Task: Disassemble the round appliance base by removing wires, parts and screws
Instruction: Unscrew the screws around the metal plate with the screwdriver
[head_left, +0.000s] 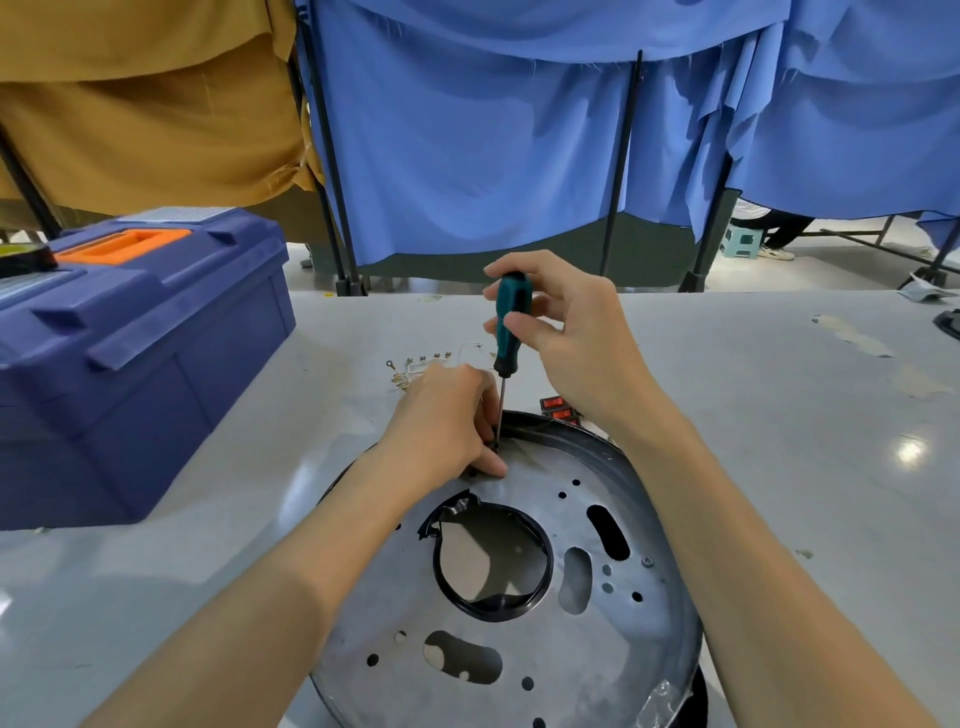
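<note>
The round appliance base (597, 649), a bare metal plate pierced with holes and slots and ringed in black around its centre opening, lies flat on the grey table (779, 467) directly in front of the person, its near edge running out of view at the bottom. Both forearms reach forward over it. The right hand (569, 332) is raised above the far rim, wrist bent. Its thumb and fingers are wrapped around the teal-and-black handle of a screwdriver (511, 322) that stands nearly upright, with the thin shaft running down to the plate's far edge. The left hand (447, 421) is low on the plate, knuckles up. Its fingertips are curled in around the lower end of the shaft where the tip meets the metal, and the thumb lies flat on the plate; any screw under the tip is hidden. Just beyond the rim lie two red rocker switches (557, 409) and a scatter of loose wires with terminals (415, 364). A blue toolbox (156, 364) stands at the left.
</note>
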